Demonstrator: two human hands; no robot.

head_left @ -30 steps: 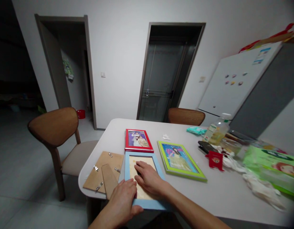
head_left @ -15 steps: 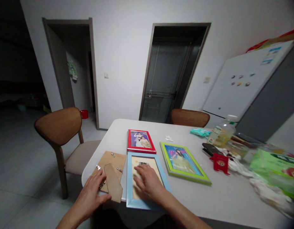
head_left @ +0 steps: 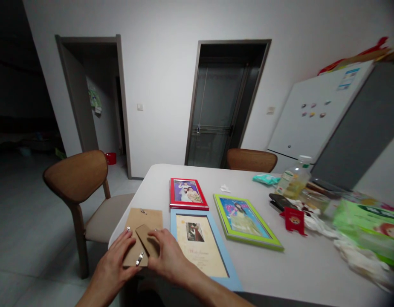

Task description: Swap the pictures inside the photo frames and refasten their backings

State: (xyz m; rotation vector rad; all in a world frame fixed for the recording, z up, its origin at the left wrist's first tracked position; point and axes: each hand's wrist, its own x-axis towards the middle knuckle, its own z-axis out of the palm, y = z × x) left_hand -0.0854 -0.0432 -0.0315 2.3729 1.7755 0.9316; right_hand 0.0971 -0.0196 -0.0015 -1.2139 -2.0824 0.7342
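A brown frame backing board with metal clips and a stand flap lies at the table's near left corner. My left hand grips its near left edge. My right hand holds its right side, fingers over the stand flap. Just to the right lies a light blue picture frame, face up, with a cream sheet and a small photo inside. Behind it sits a red frame with a photo of two people. A green frame with a picture lies to the right.
The white table carries clutter at right: a red card, an oil bottle, a black object, a green packet, white plastic wrap. Wooden chairs stand at left and behind. A fridge is at right.
My right hand left the blue frame and moved left onto the backing board. My left hand went from the frame's edge to the board. The sheet in the frame is now uncovered.
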